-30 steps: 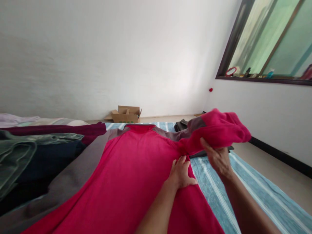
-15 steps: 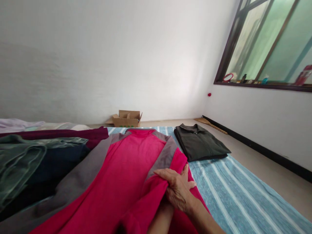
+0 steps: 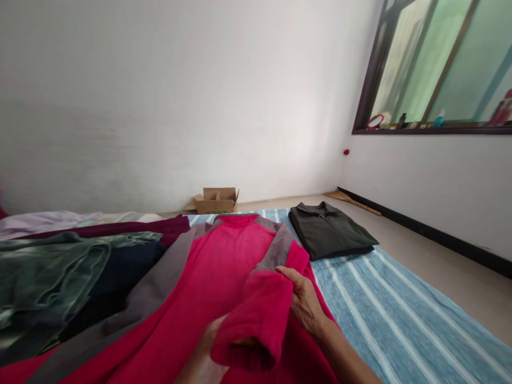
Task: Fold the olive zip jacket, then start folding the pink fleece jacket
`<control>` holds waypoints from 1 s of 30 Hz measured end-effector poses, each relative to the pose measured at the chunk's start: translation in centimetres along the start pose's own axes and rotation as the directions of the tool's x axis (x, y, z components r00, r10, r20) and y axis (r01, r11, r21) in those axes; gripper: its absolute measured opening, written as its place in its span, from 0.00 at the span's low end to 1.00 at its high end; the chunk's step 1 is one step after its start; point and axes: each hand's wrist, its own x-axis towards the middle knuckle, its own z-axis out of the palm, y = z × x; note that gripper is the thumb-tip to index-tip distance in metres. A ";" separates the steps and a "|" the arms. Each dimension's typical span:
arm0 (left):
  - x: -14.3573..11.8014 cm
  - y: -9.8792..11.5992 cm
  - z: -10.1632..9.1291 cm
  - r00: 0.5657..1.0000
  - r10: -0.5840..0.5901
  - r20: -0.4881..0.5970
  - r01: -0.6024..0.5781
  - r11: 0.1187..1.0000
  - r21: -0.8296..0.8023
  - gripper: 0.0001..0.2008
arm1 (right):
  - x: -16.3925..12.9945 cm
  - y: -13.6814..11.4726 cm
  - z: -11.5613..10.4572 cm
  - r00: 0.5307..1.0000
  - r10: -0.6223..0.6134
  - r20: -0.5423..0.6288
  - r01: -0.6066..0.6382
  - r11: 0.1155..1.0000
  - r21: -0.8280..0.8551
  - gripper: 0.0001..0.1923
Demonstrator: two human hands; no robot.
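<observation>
On the striped mat, both hands' fingers pinch the pink-and-grey jacket's [image 3: 224, 266] folded sleeve [image 3: 260, 314].

Looks like a plain room in somebody's home, pretty bare. White walls [image 3: 160, 106] are running down to a tiled floor [image 3: 440, 266], and a blue striped mat [image 3: 380, 314] is lying spread out on it with clothes sitting all over: a folded dark jacket [image 3: 330, 232], a heap of garments [image 3: 60, 266]. Toiletry bottles are lining the window sill [image 3: 432, 129], and an open cardboard box [image 3: 216, 200] is sitting against the wall.
</observation>
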 end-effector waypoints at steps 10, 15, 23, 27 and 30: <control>-1.2 2.2 0.1 0.813 -0.412 0.410 0.581 0.613 -0.535 0.16 | -1.8 0.3 1.0 0.992 -0.053 0.112 0.097 0.896 -0.434 0.16; 0.0 4.6 0.9 0.885 -0.321 0.338 0.447 0.790 -0.420 0.16 | -5.5 1.6 -2.7 0.974 0.203 -0.096 -0.203 0.615 -0.762 0.24; 3.1 9.9 -0.3 0.917 -0.137 0.374 0.236 0.943 -0.234 0.13 | -12.4 3.1 -7.7 0.802 0.518 -0.299 -0.565 0.491 -0.663 0.17; 5.1 13.0 0.1 0.928 -0.069 0.366 0.137 0.977 -0.162 0.11 | -11.7 2.5 -8.3 0.728 0.645 -0.233 -0.636 0.508 -0.580 0.10; 6.5 15.9 0.5 0.933 0.009 0.360 0.027 0.995 -0.095 0.11 | -11.1 2.2 -8.4 0.742 0.646 -0.181 -0.622 0.561 -0.547 0.05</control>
